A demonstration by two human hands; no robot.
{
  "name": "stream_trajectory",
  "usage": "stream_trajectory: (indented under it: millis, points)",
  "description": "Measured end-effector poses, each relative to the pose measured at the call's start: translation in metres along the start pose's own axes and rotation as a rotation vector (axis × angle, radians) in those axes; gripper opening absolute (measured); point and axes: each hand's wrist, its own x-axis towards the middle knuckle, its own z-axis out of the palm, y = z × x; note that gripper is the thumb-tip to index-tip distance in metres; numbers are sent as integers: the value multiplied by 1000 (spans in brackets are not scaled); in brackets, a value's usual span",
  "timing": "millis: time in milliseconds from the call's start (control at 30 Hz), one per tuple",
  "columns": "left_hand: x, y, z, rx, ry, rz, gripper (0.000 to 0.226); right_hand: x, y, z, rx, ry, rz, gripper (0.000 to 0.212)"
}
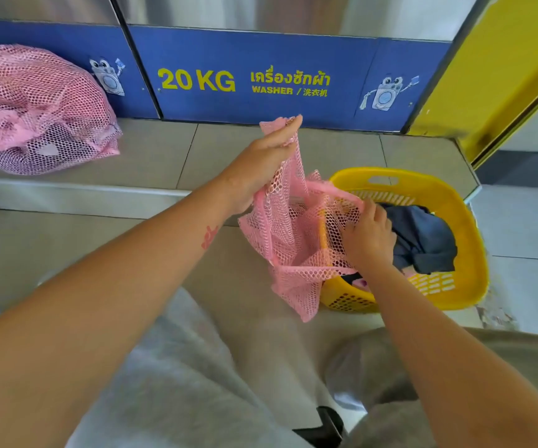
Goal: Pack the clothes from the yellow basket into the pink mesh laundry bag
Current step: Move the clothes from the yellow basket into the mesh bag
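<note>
Centre of frame: what step is under way? (listener)

Opening the bag, it seems. Left hand (261,160) lifts one edge of the pink mesh laundry bag (287,240), with the mesh pinched between thumb and nearly straight fingers. Right hand (367,236), lower and further right, has its fingers curled into the opposite edge and pulls the mouth apart. (describer)

Where is the bag, and does it hold anything? (listener)

It hangs between both hands, centre to centre-right, its right side draped over the yellow basket (429,179). It looks limp and see-through; I cannot make out clothes inside. Dark blue clothes (422,236) lie crumpled in the basket, just right of the right hand. (describer)

What next? (listener)

Probably one hand must hold the mouth wide so the other can let go, take the clothes and push them in. Floppy mesh may collapse shut. Upper left, a second pink mesh bag (34,108), stuffed full, rests on the tiled ledge (164,150) below a blue washer panel (228,53). (describer)
</note>
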Motion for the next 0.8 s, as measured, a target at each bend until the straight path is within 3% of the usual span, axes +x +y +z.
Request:
stream_trajectory:
  millis: [100,167,233,300,367,467,533,600,733,800]
  points:
    - [6,-1,3,-14,9,-2,48,3,-1,0,7,89,-191,56]
    - [11,-1,5,-5,28,7,47,7,2,7,-45,-75,-306,52]
    - [15,-2,9,-7,44,6,47,10,9,16,-165,-281,-301,55]
    - [17,-7,13,-11,54,2,46,11,18,24,-242,-368,-287,58]
    - [18,-11,16,-26,59,2,46,11,22,25,-197,-316,-312,55]
    - [21,-13,21,-61,52,1,46,16,24,11,-34,-93,-317,45]
    - [23,-14,26,-58,36,-2,46,24,31,0,-7,58,-261,40]
    - [24,-14,32,-50,19,-4,45,33,43,-8,-91,119,-137,55]
    - [28,-11,43,-39,-4,1,45,39,71,-19,-197,-8,187,100]
    - [30,-9,48,-40,-18,0,45,36,84,-20,-232,-70,296,107]
